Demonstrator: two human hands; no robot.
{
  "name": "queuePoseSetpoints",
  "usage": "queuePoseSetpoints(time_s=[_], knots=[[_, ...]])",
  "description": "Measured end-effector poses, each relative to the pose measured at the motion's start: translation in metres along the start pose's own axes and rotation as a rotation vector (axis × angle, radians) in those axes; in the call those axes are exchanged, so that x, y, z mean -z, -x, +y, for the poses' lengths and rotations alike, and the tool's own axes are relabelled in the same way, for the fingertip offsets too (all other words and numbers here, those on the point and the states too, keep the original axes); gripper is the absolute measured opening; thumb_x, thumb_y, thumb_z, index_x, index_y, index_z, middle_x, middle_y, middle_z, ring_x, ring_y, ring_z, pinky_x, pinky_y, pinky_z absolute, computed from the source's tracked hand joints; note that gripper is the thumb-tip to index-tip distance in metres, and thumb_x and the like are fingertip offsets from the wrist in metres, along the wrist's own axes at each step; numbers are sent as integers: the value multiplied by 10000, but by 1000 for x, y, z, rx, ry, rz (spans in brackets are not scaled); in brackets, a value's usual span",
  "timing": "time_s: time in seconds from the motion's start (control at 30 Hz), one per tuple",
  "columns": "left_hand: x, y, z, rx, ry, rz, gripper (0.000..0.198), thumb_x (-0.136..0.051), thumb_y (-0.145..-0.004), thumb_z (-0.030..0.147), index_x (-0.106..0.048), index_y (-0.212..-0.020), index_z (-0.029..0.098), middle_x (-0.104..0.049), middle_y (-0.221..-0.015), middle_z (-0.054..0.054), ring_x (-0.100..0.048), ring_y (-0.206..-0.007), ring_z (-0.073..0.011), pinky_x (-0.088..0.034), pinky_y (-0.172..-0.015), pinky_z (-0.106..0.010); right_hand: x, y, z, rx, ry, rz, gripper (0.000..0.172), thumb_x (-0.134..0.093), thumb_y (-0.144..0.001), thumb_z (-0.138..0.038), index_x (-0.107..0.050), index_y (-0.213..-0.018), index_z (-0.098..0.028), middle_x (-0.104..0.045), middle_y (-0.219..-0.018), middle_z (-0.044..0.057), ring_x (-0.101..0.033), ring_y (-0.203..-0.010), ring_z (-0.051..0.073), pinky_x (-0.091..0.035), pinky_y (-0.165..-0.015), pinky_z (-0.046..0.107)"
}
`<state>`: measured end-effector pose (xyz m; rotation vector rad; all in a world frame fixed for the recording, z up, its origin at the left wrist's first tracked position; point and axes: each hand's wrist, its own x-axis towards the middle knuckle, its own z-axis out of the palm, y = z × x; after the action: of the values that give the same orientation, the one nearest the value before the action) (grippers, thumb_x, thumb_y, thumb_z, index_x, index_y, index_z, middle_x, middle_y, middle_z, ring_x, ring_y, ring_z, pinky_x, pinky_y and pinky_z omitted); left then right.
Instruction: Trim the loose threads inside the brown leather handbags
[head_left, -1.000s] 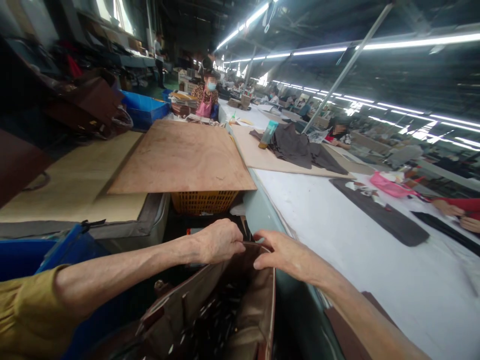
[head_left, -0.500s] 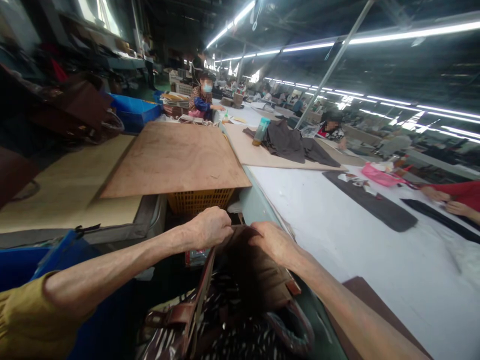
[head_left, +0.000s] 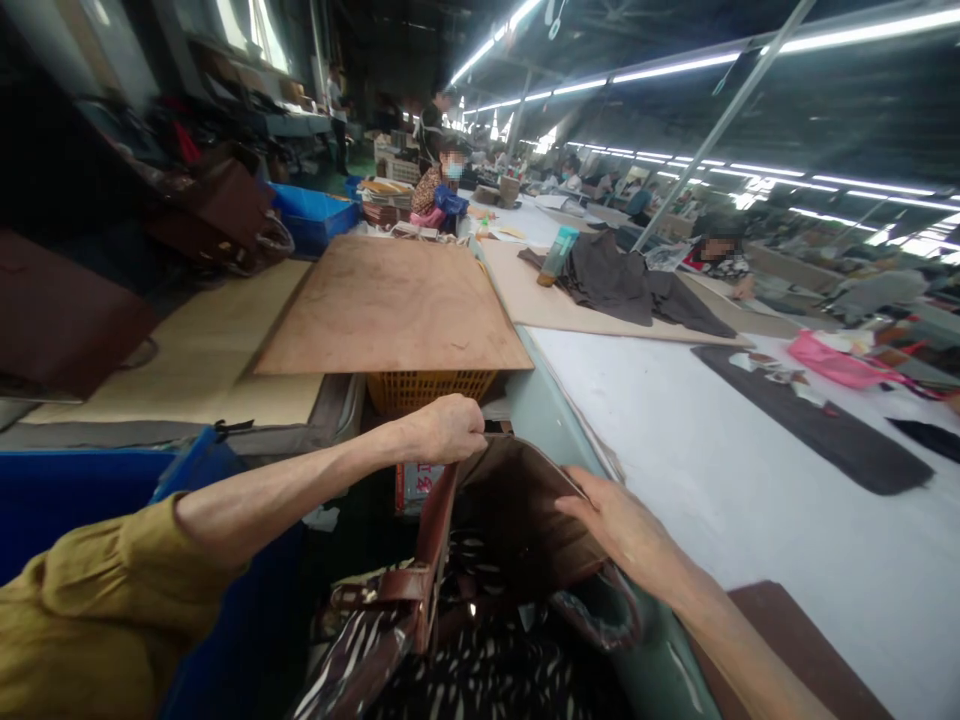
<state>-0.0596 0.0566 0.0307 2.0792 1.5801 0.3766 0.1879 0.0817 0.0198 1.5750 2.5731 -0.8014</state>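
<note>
An open brown bag (head_left: 517, 490) hangs low in front of me, above black-and-white patterned cloth (head_left: 495, 670). My left hand (head_left: 450, 430) is closed on the bag's far left rim, knuckles up. My right hand (head_left: 615, 510) is at the bag's right rim, thumb inside and fingers outside, apart from my left hand. A reddish-brown strap with a buckle tab (head_left: 401, 585) runs down the bag's left side. Clear plastic wraps a handle (head_left: 600, 620) below my right hand.
A wooden board (head_left: 405, 305) rests over a yellow basket (head_left: 427, 390) ahead. Blue bins (head_left: 82, 500) stand at left, near a brown bag (head_left: 67, 310). The white table (head_left: 675, 450) on the right holds a dark panel (head_left: 817, 420). Co-workers sit farther back.
My right hand has slid along the rim to the right, away from my left hand, and its grasp looks looser. The bag's mouth is wider. The view has turned left.
</note>
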Motion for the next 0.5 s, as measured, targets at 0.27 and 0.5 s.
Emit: queuePoseSetpoints(time_s=[0.27, 0.5], knots=[[1, -11, 22, 96, 54, -12, 207, -506, -648, 187, -524, -451, 128, -443, -398, -11, -450, -435, -130, -331, -449, -236, -28, 11, 13, -62, -548, -148, 261, -588, -713, -362, -575, -863, -148, -656, -791, 34, -594, -768, 219, -425, -666, 280], [11, -15, 48, -109, 758, -170, 358, -474, -800, 475, -544, -817, 124, -582, -627, -11, -529, -476, -101, -434, -482, -220, -61, 18, 44, -377, -1158, -18, 258, -655, -666, -420, -599, -780, -195, -666, -701, 34, -644, -673, 226, -490, -610, 317]])
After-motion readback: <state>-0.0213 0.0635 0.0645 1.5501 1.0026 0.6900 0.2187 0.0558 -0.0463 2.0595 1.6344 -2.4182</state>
